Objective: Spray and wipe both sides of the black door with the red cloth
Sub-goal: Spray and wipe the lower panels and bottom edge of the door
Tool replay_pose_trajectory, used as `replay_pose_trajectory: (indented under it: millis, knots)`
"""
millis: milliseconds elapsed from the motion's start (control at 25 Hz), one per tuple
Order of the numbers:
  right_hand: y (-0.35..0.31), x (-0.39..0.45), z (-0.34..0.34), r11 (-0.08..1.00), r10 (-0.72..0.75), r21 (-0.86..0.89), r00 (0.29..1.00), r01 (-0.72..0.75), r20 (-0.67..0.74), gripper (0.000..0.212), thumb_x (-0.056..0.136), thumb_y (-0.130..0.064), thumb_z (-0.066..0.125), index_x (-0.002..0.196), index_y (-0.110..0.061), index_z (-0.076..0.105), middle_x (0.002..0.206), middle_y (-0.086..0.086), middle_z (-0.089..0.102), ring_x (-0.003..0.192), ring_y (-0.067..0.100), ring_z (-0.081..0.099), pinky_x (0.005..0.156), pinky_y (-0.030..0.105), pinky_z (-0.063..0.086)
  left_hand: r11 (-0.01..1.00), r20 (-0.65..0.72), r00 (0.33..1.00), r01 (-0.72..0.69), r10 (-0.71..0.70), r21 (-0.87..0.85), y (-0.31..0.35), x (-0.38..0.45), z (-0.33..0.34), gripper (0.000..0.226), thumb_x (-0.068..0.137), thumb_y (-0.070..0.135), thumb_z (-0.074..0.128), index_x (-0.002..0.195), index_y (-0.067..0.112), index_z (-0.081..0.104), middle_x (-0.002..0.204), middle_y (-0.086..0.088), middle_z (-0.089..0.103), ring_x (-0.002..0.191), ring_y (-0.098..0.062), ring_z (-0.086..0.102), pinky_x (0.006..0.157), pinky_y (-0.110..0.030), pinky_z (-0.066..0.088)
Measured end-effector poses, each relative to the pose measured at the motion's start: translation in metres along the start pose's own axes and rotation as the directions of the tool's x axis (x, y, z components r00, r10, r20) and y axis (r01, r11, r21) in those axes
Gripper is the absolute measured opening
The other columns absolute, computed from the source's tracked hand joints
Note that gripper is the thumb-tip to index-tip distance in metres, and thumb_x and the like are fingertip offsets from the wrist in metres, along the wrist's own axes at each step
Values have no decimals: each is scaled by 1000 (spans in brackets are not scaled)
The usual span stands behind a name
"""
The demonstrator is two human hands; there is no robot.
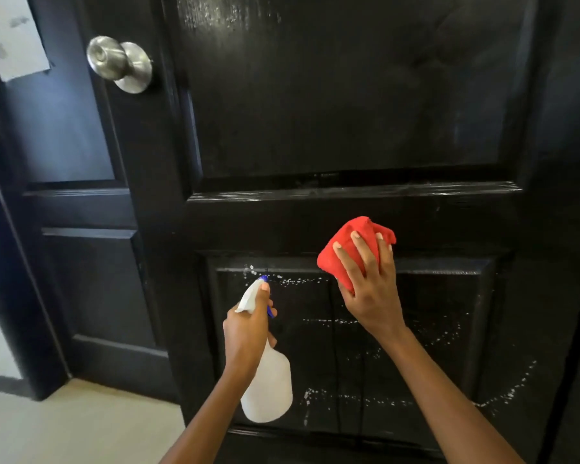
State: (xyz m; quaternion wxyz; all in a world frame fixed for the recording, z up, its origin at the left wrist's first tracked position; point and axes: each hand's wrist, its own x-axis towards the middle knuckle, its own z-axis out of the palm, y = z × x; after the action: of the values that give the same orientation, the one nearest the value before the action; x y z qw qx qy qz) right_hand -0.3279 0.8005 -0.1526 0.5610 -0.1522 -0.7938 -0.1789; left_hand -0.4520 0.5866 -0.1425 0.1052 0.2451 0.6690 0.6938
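A: Progress?
B: Working the lower panel of the black door (315, 112). Foam droplets (503, 393) dotting that panel in arcs, so spraying there looking done, wiping just starting at its top edge. Faint streaks near the top of the upper panel, possibly drying residue. Judging this side roughly midway; other side not in view, presumably untouched.
A: Hands?
B: Right hand (369, 289) pressing the bunched red cloth (345, 242) against the door, fingers spread and lying over it. Left hand (245, 333) wrapping the spray bottle (268, 386) neck, index finger lying along the top of the head, nozzle pointing at the panel.
A: Knob?
B: Door knob (119, 63) upper left, well apart.
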Motion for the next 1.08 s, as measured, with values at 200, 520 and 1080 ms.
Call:
replay_pose_trajectory:
  millis: [200,520,1080]
  knots:
    - [-24,-1,12,997,70,34,997,-70,24,73,98,-53,59,159,-25,31,166,13,20,155,46,10,123,65,13,1000,-18,1000,-15,15,-15,-5,14,-23,47,95,58,56,89,13,71,80,-6,74,46,-23,59,52,-33,53]
    - [-61,-22,36,997,22,72,995,-29,102,67,102,-52,46,160,-25,26,167,12,19,155,45,10,123,66,15,999,-140,990,-33,29,-32,-5,29,-50,43,96,56,56,94,15,70,80,-8,72,52,-22,61,53,-33,54]
    - [-201,58,123,919,-394,139,858,369,328,76,100,-47,54,163,-22,19,170,11,14,153,41,21,124,58,18,998,-260,964,-56,62,31,-27,12,-105,27,94,56,54,104,32,62,88,-3,73,55,-24,63,53,-32,56]
